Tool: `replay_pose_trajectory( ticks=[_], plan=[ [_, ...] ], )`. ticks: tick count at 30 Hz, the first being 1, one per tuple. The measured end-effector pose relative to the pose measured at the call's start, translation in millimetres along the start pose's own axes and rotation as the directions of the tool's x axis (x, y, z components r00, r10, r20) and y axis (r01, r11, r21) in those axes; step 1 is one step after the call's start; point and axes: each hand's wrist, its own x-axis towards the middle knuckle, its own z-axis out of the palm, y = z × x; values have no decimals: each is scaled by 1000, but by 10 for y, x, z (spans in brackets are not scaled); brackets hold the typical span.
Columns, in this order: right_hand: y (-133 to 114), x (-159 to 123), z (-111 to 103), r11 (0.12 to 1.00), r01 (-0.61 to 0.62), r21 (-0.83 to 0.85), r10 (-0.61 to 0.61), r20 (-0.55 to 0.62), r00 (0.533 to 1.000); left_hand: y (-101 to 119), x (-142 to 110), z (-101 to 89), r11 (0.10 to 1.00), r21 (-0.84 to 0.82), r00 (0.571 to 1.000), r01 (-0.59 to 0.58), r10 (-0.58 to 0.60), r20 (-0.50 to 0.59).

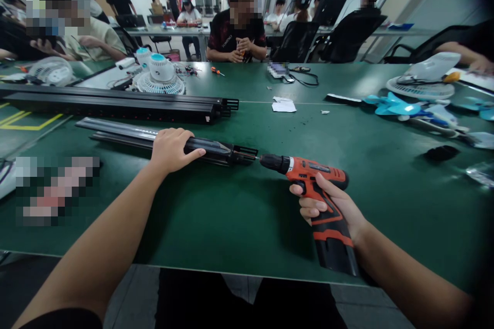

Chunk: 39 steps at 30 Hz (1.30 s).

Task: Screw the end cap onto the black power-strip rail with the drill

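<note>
A red and black cordless drill [320, 169] is gripped by its handle in my right hand [339, 200], one finger at the trigger. Its chuck and bit point left, and the bit tip reaches the open end of a long black housing [216, 150]; whether it touches a screw there is too small to tell. My left hand [172, 150] wraps over the top of this housing, which lies on the green table [231, 216]. Behind it lie more long black housings [154, 105] side by side.
White fan parts [160, 74] stand at the back left, near an orange screwdriver [217, 71]. A paper scrap [283, 105] lies mid-table. Blue fan blades [391, 105] and a fan grille [420, 87] fill the right side. A person [239, 25] sits opposite.
</note>
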Motion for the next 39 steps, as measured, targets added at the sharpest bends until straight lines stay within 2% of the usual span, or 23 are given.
replay_pose_trajectory(
  ticks=[39],
  plan=[
    [-19,-8,10,1000,-9,6,9,-1,1000,-19,8,15,999,33,1000,-26,27,-17]
  ],
)
